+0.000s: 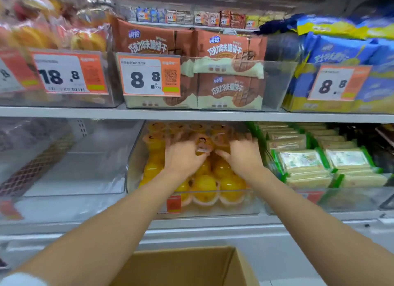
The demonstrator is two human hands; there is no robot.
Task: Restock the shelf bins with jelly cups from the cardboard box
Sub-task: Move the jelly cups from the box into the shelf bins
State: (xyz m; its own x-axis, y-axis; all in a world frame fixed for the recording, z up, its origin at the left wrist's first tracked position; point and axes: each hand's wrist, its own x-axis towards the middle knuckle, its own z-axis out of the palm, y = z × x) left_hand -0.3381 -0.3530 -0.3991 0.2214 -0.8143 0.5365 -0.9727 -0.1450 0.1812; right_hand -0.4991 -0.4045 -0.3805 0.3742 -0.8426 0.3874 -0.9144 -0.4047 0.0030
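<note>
Both bare arms reach into the clear plastic shelf bin (133, 158) on the lower shelf, where round yellow jelly cups (204, 185) sit packed in rows. The left hand (183, 158) grips one tilted jelly cup (202, 145) between thumb and fingers, above the others. The right hand (245, 155) lies just beside that cup; its fingers blur over the rear cups, so I cannot tell whether they grip anything. The open brown cardboard box (191, 266) stands below the shelf. Green-edged wafer packs (302, 164) fill the bin to the right
</note>
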